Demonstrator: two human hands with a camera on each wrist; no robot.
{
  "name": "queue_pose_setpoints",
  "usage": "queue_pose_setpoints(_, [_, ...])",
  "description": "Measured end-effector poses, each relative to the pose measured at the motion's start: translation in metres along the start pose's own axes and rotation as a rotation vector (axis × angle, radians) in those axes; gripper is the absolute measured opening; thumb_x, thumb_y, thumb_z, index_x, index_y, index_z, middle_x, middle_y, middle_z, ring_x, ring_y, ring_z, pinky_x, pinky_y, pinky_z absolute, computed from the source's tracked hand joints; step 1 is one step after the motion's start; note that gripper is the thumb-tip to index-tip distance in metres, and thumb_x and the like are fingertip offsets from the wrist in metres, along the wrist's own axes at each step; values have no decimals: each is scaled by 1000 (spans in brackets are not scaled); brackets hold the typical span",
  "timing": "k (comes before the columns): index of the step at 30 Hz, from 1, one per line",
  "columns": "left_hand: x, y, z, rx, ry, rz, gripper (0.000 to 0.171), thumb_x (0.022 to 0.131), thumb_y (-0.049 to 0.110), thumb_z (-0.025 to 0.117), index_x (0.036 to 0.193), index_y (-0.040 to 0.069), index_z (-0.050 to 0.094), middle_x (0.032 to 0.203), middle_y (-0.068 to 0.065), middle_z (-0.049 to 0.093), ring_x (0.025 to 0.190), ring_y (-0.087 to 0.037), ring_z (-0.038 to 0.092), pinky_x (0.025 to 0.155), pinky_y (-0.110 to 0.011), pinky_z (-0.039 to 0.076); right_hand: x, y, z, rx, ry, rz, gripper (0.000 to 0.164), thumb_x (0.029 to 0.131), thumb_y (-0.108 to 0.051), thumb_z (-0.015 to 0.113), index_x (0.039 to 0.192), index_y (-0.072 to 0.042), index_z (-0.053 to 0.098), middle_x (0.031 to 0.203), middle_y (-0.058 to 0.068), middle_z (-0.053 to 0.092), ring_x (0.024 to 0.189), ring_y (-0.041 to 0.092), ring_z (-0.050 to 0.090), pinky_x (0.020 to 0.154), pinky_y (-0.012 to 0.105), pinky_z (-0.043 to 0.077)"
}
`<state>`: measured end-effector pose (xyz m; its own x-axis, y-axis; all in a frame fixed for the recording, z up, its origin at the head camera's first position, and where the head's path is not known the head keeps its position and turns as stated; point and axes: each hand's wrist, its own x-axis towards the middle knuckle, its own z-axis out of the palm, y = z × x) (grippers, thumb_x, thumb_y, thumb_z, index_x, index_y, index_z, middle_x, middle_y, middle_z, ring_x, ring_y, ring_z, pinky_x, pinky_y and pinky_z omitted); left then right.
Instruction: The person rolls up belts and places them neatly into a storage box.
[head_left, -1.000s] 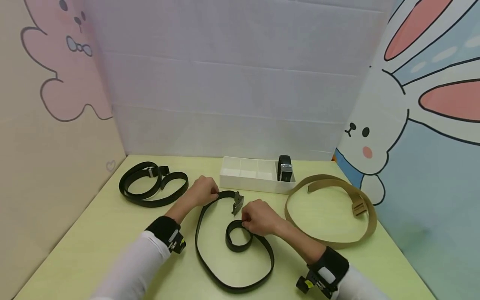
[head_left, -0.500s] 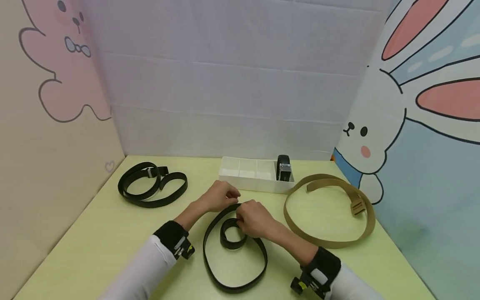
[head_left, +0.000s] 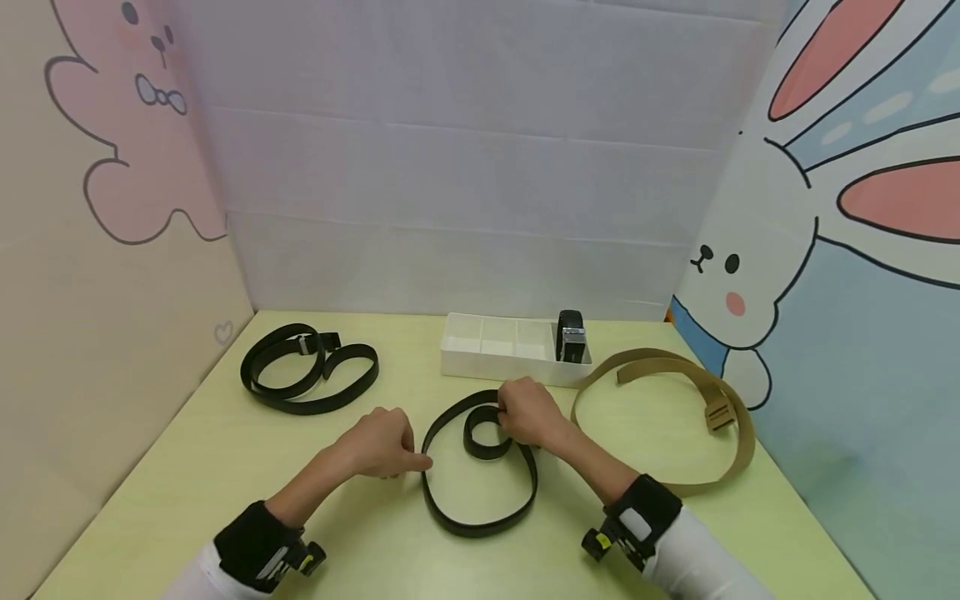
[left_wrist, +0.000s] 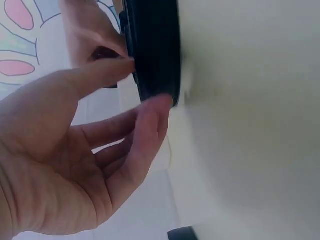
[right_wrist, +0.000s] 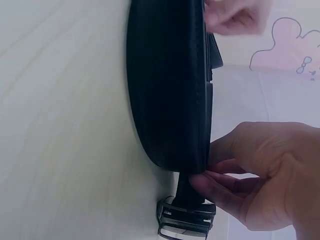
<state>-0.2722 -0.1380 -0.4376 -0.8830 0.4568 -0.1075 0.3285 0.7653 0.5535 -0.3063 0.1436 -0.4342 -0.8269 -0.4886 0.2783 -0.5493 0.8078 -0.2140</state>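
A black belt stands on edge on the table, its outer loop round a small inner coil. My right hand pinches it at the far right of the loop; in the right wrist view, thumb and fingers hold the strap just above its metal buckle. At the loop's left side is my left hand, thumb reaching to the belt's edge. In the left wrist view, that hand's thumb and fingers are apart beside the black strap.
Behind the hands stands a white compartment tray with a rolled black belt in its right end. Another black belt lies looped at left, a tan webbing belt at right. Printed walls enclose the table.
My left hand has left the belt's far end and come down to its left side. My right hand has moved slightly up and right; the outer loop has become smaller.
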Motion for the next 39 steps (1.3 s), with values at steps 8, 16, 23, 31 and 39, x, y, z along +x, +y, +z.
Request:
queue_pose_setpoints(8, [-3,-3,4,-17,64,52,45,92,11,79,51,17,62,47,10,53,45,-5,44,50,-24,33,0,5,-8,-5,-135,-66,50,94,5,75,61,-19,47,58,-9,34,58,8,27,55,26,27])
queue_pose_setpoints(16, [36,-14,-6,151,146,147,64,94,-2,71,51,26,32,52,14,20,50,-4,20,50,-21,20,7,33,16,82,-190,-353,16,98,-9,82,84,-15,77,79,-4,71,71,8,60,70,30,53])
queue_pose_setpoints(23, [80,-19,0,263,157,358,55,102,-5,69,60,21,45,60,11,30,56,-5,29,56,-20,27,7,-3,0,95,-248,-357,10,95,-5,86,89,-12,81,84,-2,77,73,1,65,75,19,53])
queue_pose_setpoints(31, [107,-21,11,221,150,505,23,109,3,71,87,6,80,70,4,64,61,-3,41,64,-20,35,14,26,36,151,-218,-409,8,103,-16,83,95,-15,82,91,-1,79,79,5,71,76,25,59])
queue_pose_setpoints(39, [73,-18,16,75,163,350,19,109,14,72,116,2,85,100,-8,86,85,-16,81,75,-29,63,21,51,67,189,-203,-383,8,101,-19,85,97,-26,83,92,-12,76,78,-5,66,73,19,57])
